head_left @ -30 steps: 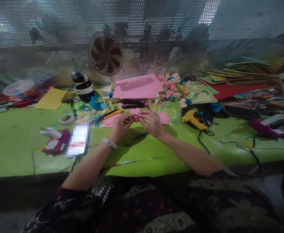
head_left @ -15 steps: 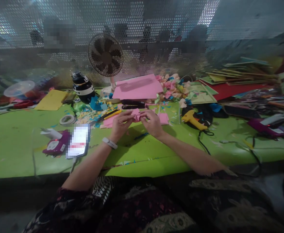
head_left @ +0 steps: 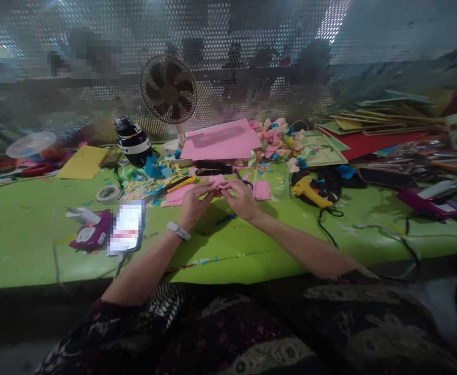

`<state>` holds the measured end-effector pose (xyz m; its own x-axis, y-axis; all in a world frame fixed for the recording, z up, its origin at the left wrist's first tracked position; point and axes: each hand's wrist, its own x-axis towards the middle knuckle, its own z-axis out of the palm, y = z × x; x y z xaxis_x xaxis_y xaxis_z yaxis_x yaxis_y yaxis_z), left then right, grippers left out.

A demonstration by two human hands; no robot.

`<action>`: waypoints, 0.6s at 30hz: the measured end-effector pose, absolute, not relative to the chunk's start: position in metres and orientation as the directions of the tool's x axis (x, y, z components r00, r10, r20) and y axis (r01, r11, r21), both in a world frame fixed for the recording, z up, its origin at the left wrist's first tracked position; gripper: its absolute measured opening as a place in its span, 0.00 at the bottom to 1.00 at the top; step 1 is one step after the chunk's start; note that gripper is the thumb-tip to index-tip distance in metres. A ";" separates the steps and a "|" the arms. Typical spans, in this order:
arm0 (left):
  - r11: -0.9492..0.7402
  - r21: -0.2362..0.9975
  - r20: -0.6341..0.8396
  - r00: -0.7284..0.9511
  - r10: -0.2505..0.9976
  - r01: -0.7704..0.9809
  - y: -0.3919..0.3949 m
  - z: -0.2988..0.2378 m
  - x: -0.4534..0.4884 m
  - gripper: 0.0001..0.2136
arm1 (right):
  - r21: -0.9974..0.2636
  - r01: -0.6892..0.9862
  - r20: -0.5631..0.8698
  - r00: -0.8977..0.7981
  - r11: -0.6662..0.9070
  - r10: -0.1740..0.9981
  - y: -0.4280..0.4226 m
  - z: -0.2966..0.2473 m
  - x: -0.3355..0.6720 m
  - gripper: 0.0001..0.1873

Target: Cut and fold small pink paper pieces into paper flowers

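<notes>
Both my hands meet over the middle of the green-covered table. Between the fingertips of my left hand and my right hand is a small folded piece of pink paper, pinched from both sides and partly hidden by the fingers. Flat pink paper pieces lie on the table at either side of the hands. Scissors rest just beyond my right hand. A black stapler and a yellow-and-black cutter lie behind my left hand.
A phone and a purple power socket are at the left. A yellow glue gun with a cable sits at the right. Behind stand a fan, a black bottle, pink sheets and a heap of paper flowers.
The pink paper has turned between my fingertips and shows less of its surface. My right hand has shifted slightly left, and the scissors behind it now show.
</notes>
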<state>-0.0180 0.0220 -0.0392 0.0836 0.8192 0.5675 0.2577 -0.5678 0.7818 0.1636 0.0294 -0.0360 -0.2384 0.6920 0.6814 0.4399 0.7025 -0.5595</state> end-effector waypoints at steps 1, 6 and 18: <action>-0.563 0.783 0.562 0.086 0.823 0.264 0.022 -0.039 -0.018 0.05 | -0.562 0.439 0.676 -0.244 0.701 0.695 0.030 -0.036 0.164 0.11; -0.587 0.753 0.598 0.061 0.799 0.297 0.019 -0.035 -0.016 0.05 | -0.568 0.438 0.635 -0.304 0.696 0.710 0.034 -0.038 0.165 0.12; -0.664 0.628 0.685 0.117 0.719 0.407 0.022 -0.041 -0.016 0.08 | -0.550 0.419 0.646 -0.335 0.723 0.685 0.031 -0.037 0.164 0.06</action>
<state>-0.0163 0.0217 -0.0410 0.1165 0.7193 0.6848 0.4067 -0.6636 0.6278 0.1639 0.0311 -0.0367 -0.3354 0.6855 0.6462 0.4186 0.7230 -0.5496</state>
